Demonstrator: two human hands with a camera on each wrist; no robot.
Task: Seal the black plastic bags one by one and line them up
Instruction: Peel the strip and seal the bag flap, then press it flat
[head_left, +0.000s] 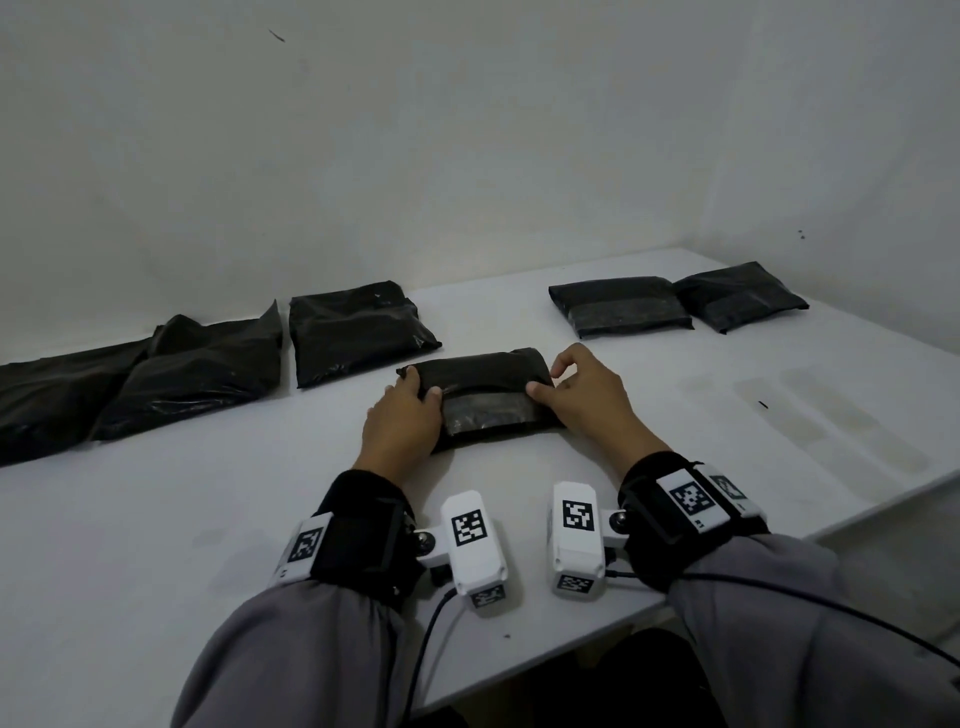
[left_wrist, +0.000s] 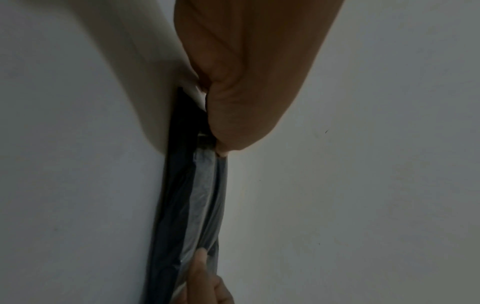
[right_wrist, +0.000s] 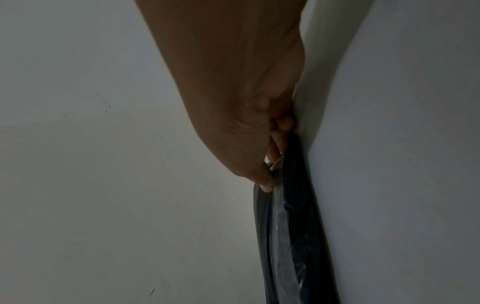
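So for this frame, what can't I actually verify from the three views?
- Head view: whether the middle bag flap is fully stuck; left hand and right hand cover both ends.
- Both wrist views: bag seen edge-on, dim; each grip partly hidden by the palm.
- Head view: leftmost bag cut off by the frame edge.
- Bag contents: opaque plastic.

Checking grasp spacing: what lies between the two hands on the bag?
Head view: only the bag itself, its folded flap and glossy strip, spans the gap between the left hand and right hand. Each hand grips one end.
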